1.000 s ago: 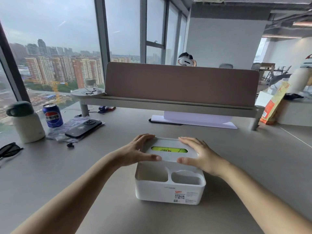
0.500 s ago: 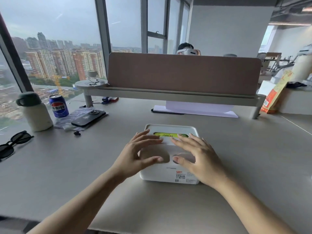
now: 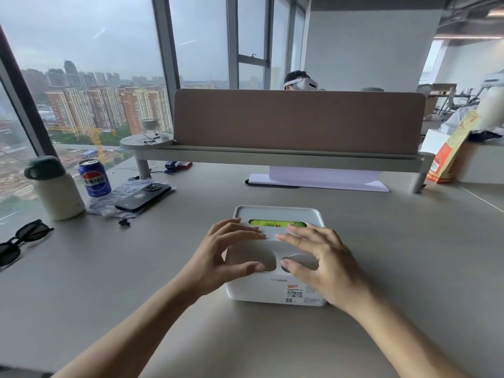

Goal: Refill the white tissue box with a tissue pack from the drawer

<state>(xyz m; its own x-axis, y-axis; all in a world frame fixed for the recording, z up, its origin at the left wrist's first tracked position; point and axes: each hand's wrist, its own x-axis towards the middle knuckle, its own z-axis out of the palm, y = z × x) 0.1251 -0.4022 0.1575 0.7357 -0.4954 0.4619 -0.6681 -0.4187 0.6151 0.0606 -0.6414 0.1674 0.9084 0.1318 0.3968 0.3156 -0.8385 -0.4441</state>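
The white tissue box (image 3: 275,289) stands on the grey desk in front of me, its lid on top. Through the lid's slot shows the green wrapper of the tissue pack (image 3: 272,223) inside. My left hand (image 3: 226,252) hovers over the box's left half with fingers spread, fingertips on the lid near the slot and thumb by the front compartment. My right hand (image 3: 319,257) mirrors it over the right half, fingers apart, thumb at the round front compartment. Neither hand holds anything. No drawer is in view.
At the left lie sunglasses (image 3: 19,241), a cream flask (image 3: 54,186), a blue soda can (image 3: 94,177) and a black phone (image 3: 143,196) on plastic wrap. A brown divider screen (image 3: 297,121) on a shelf crosses the back. An orange bag (image 3: 450,151) leans at the right.
The lid went from tilted and held up over the box to seated flat on it. My hands moved from gripping the lid's sides to resting spread on top.
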